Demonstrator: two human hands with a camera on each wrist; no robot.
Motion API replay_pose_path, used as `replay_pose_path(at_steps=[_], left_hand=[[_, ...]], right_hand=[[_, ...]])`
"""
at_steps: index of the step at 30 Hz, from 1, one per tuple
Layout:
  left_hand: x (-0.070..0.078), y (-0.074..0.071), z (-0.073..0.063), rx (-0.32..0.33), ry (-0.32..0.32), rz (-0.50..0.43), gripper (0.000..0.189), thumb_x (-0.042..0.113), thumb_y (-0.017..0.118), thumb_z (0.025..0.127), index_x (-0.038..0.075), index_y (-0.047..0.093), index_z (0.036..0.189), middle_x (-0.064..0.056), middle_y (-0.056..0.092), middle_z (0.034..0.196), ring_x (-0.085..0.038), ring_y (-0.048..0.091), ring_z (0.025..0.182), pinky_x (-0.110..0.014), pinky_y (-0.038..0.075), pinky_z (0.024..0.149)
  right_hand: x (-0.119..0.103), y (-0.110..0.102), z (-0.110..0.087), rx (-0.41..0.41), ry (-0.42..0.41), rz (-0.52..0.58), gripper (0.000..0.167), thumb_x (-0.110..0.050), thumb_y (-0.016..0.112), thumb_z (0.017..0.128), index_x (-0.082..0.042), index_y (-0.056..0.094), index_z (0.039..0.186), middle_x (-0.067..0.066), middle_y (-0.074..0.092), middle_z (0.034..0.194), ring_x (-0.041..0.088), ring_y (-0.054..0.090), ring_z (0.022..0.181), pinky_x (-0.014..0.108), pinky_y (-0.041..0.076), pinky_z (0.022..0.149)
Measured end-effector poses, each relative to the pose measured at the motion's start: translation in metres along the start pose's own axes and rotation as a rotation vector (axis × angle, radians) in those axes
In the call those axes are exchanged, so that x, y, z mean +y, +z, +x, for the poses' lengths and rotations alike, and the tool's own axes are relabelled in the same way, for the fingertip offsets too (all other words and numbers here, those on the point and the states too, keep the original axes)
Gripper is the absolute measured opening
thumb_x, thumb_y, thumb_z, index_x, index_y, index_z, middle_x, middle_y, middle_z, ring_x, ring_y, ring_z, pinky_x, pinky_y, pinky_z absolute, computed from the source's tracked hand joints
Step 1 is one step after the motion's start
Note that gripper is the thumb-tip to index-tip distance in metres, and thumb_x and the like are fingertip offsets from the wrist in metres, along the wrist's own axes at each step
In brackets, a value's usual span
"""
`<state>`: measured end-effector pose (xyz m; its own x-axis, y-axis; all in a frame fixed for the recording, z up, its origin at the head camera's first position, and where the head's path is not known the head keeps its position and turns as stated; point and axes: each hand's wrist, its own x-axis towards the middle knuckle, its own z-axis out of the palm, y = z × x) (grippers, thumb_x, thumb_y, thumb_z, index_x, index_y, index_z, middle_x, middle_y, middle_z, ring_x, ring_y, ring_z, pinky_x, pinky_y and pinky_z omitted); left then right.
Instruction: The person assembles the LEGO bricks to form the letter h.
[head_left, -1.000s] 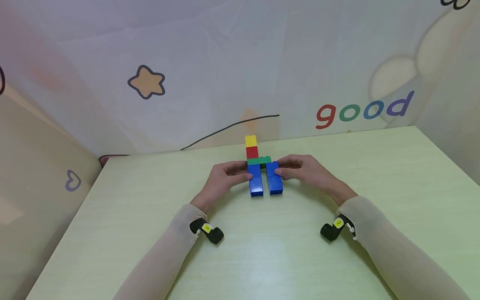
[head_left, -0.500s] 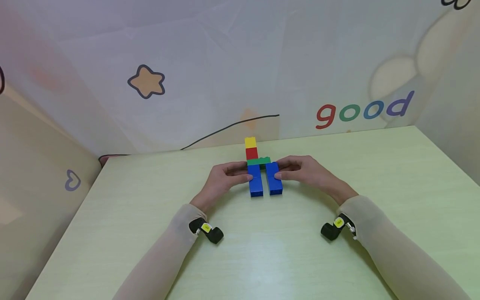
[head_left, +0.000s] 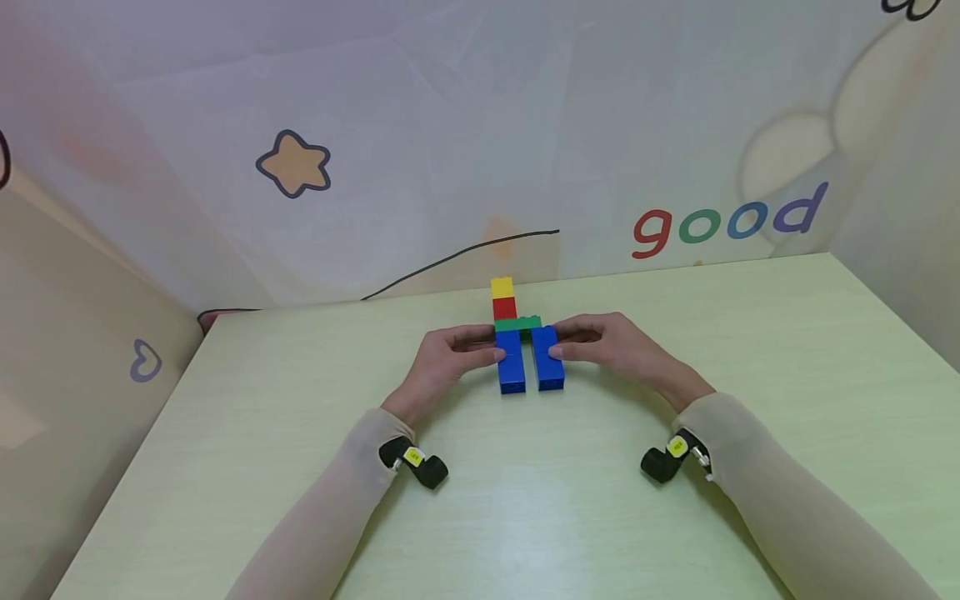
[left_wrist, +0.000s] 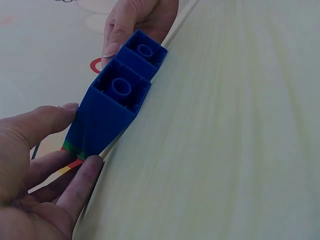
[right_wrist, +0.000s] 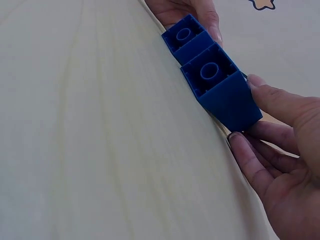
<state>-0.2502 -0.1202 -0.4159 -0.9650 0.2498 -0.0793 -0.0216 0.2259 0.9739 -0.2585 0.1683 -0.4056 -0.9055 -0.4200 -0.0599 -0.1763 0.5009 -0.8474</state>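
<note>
In the head view my left hand (head_left: 450, 360) grips the left blue brick column (head_left: 512, 372) between thumb and fingers. A green brick (head_left: 517, 323) crosses that column's far end, with a red brick (head_left: 505, 308) and a yellow brick (head_left: 502, 287) beyond it. My right hand (head_left: 611, 342) pinches a second blue brick column (head_left: 550, 372), side by side with the first, a narrow gap between them. Both wrist views show the hollow undersides of the blue columns (left_wrist: 102, 112) (right_wrist: 230, 102). Whether the right column joins the green brick I cannot tell.
The pale table (head_left: 480, 517) lies under both arms. Behind it rises a printed backdrop (head_left: 450, 150) with a star and the word "good". A black wrist device (head_left: 414, 461) sits on the left sleeve, and another wrist device (head_left: 675, 454) on the right.
The red and yellow end has come slightly lower in the head view. The right thumb has slid a little down its blue column. Both hands otherwise stay in place.
</note>
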Motion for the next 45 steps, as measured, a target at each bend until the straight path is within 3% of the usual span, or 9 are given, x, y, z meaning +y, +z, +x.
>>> replay_pose_path(at_steps=[21, 32, 42, 45], left_hand=[[-0.002, 0.003, 0.002, 0.007, -0.014, -0.007, 0.048, 0.02, 0.084, 0.095, 0.011, 0.07, 0.14, -0.005, 0.075, 0.126, -0.021, 0.07, 0.119, -0.038, 0.053, 0.108], [-0.005, 0.006, 0.003, 0.029, 0.008, 0.006, 0.047, 0.018, 0.083, 0.095, 0.009, 0.07, 0.14, -0.006, 0.076, 0.125, -0.022, 0.071, 0.118, -0.038, 0.053, 0.108], [-0.01, 0.005, -0.003, 0.038, -0.004, 0.049, 0.051, 0.027, 0.081, 0.098, 0.015, 0.067, 0.145, -0.003, 0.071, 0.135, -0.023, 0.068, 0.122, -0.045, 0.053, 0.108], [-0.009, 0.004, -0.005, 0.052, 0.006, 0.113, 0.054, 0.035, 0.077, 0.1, 0.017, 0.063, 0.149, -0.003, 0.066, 0.143, -0.025, 0.065, 0.127, -0.047, 0.054, 0.107]], right_hand=[[0.003, 0.001, 0.001, 0.0, 0.016, 0.005, 0.06, -0.037, 0.075, 0.102, -0.003, 0.06, 0.148, 0.017, 0.065, 0.141, 0.036, 0.059, 0.129, 0.054, 0.048, 0.112], [0.003, 0.001, 0.001, 0.003, 0.019, 0.005, 0.059, -0.037, 0.075, 0.102, -0.004, 0.061, 0.148, 0.016, 0.066, 0.141, 0.036, 0.06, 0.13, 0.054, 0.048, 0.112], [0.007, 0.006, 0.002, -0.016, 0.024, -0.025, 0.062, -0.039, 0.075, 0.101, -0.003, 0.06, 0.149, 0.015, 0.067, 0.139, 0.034, 0.061, 0.127, 0.051, 0.051, 0.11], [0.006, 0.001, 0.0, -0.002, 0.024, -0.081, 0.064, -0.043, 0.074, 0.101, -0.004, 0.058, 0.15, 0.016, 0.065, 0.141, 0.036, 0.059, 0.129, 0.052, 0.052, 0.108]])
